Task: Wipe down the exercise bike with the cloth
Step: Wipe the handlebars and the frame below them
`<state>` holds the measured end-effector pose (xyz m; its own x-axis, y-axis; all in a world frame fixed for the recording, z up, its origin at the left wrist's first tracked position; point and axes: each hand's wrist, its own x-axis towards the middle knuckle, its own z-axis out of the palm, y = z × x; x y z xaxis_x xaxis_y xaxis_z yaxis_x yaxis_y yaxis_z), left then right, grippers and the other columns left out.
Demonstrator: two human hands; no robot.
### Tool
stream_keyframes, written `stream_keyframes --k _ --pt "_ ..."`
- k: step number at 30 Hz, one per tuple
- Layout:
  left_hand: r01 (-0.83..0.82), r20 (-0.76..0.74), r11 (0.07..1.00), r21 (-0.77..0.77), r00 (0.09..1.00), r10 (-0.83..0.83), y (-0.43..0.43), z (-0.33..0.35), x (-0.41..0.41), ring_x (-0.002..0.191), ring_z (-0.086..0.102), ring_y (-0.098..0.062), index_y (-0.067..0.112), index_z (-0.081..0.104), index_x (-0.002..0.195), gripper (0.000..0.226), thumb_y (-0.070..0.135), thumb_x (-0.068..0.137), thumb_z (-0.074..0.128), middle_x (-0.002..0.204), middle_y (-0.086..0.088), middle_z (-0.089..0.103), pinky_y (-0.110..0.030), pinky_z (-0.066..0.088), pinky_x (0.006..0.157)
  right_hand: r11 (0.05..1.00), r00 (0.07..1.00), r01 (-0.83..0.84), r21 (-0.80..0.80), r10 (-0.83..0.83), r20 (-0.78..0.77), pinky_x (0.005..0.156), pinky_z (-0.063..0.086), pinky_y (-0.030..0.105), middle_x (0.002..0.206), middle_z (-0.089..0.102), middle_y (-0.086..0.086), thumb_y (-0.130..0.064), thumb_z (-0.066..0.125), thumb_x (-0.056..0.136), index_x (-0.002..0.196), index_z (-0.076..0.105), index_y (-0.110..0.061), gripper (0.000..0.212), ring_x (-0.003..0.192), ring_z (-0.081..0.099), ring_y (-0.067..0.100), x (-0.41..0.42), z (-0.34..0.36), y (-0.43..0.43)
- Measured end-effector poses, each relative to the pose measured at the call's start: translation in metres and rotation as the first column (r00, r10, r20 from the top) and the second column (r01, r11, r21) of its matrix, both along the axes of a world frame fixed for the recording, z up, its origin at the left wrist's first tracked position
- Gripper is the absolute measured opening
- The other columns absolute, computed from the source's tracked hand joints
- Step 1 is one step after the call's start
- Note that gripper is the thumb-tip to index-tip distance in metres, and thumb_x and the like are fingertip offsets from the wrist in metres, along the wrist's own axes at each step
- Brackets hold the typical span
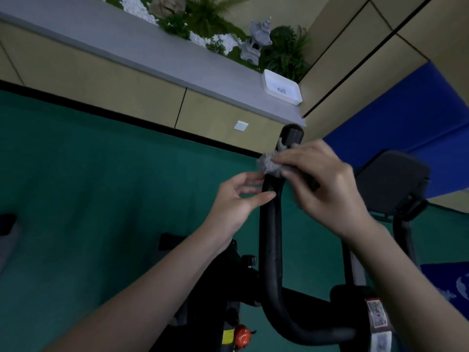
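While the right hand [327, 189] curls its fingers round the grey cloth [272, 166] and clamps it onto the upper end of the black handlebar [271, 229], the left hand [234, 203] rests just below, fingers straight and apart, thumb tip touching the bar. I'd judge the wiping of the exercise bike [228, 288] far from finished: only this grip is under the cloth, while the lower bend, the frame by the red knob [242, 337] and the dark pad [390, 184] look left to do. A white tray [281, 88] sits on the ledge [152, 54] beyond, well apart; nothing blocks the bar.
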<state>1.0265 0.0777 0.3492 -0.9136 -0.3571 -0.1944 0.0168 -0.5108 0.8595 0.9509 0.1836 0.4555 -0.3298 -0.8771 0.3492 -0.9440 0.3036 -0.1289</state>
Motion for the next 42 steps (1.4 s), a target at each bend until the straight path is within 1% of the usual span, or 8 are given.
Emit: stream_keyframes --k 3,6,8,14,26,32,38,42 --pt "-0.018 0.017 1.000 0.010 1.000 0.018 0.004 -0.002 0.004 0.088 0.063 0.002 0.029 0.068 0.097 0.031 0.009 0.076 0.077 0.101 0.011 0.069 -0.010 0.047 0.078 0.998 0.994 -0.068 -0.013 0.067 -0.081 0.086 0.044 0.030 0.100 0.069 0.007 -0.001 0.059 0.092 0.105 0.068 0.000 0.016 0.092 0.057 0.030 -0.013 0.010 -0.020" --pt "-0.014 0.054 1.000 0.005 0.998 0.014 0.009 -0.006 0.010 0.095 0.065 -0.004 0.027 0.069 0.102 0.030 0.015 0.075 0.078 0.101 0.012 0.071 -0.015 0.046 0.082 0.989 0.981 -0.095 0.117 0.113 -0.158 0.085 0.039 0.040 0.099 0.070 0.008 -0.002 0.058 0.091 0.104 0.068 -0.001 0.016 0.096 0.056 0.035 -0.026 0.007 -0.032" --pt "-0.014 0.064 1.000 0.006 0.998 0.014 0.012 -0.009 0.015 0.095 0.065 -0.004 0.028 0.069 0.099 0.028 0.019 0.075 0.079 0.097 0.015 0.071 -0.013 0.046 0.081 0.980 0.972 -0.105 0.170 0.137 -0.190 0.082 0.034 0.037 0.094 0.069 0.008 -0.003 0.059 0.091 0.101 0.069 -0.001 0.015 0.097 0.052 0.033 -0.027 -0.002 -0.026" --pt "-0.033 0.058 0.999 0.036 0.998 0.031 0.025 -0.015 0.034 0.090 0.066 -0.002 0.026 0.066 0.100 0.029 0.016 0.076 0.077 0.100 0.010 0.069 -0.007 0.047 0.074 0.968 0.972 -0.217 0.129 0.226 -0.061 0.081 0.046 0.040 0.102 0.070 0.008 0.001 0.060 0.091 0.103 0.069 0.003 0.015 0.088 0.052 0.034 -0.006 -0.033 0.005" --pt "-0.049 0.041 0.999 -0.024 0.998 0.050 0.039 -0.011 0.050 0.087 0.065 0.002 0.017 0.063 0.118 0.042 0.008 0.078 0.074 0.113 0.004 0.065 -0.005 0.046 0.075 0.963 0.986 0.093 -0.254 -0.054 0.157 0.088 0.041 0.018 0.102 0.065 -0.007 0.002 0.061 0.088 0.105 0.070 -0.005 0.020 0.097 0.055 0.026 0.018 -0.048 0.032" --pt "-0.059 0.067 0.996 -0.067 0.996 0.064 0.039 -0.006 0.052 0.082 0.064 0.006 0.020 0.063 0.116 0.041 0.008 0.078 0.074 0.104 0.010 0.067 -0.003 0.046 0.076 0.945 0.959 0.165 -0.282 -0.088 0.268 0.092 0.042 0.020 0.106 0.065 -0.010 0.000 0.062 0.089 0.104 0.070 -0.010 0.020 0.103 0.057 0.023 0.052 -0.064 0.061" --pt "-0.025 0.089 0.993 -0.119 0.995 0.036 0.035 0.000 0.051 0.083 0.065 -0.001 0.013 0.063 0.119 0.042 0.004 0.079 0.072 0.115 -0.001 0.065 -0.010 0.050 0.080 0.709 0.871 0.484 -0.513 -0.336 0.357 0.089 0.039 0.008 0.093 0.050 -0.033 -0.001 0.059 0.089 0.109 0.069 -0.008 0.024 0.103 0.060 0.025 0.056 -0.055 0.028" --pt "0.001 0.105 0.991 -0.134 0.994 0.013 0.032 0.001 0.051 0.078 0.063 0.002 0.013 0.062 0.117 0.041 0.000 0.079 0.070 0.117 -0.005 0.062 -0.010 0.050 0.077 0.637 0.804 0.594 -0.491 -0.444 0.396 0.090 0.037 0.013 0.099 0.053 -0.016 0.001 0.058 0.090 0.113 0.067 -0.004 0.025 0.103 0.060 0.029 0.064 -0.061 0.008"
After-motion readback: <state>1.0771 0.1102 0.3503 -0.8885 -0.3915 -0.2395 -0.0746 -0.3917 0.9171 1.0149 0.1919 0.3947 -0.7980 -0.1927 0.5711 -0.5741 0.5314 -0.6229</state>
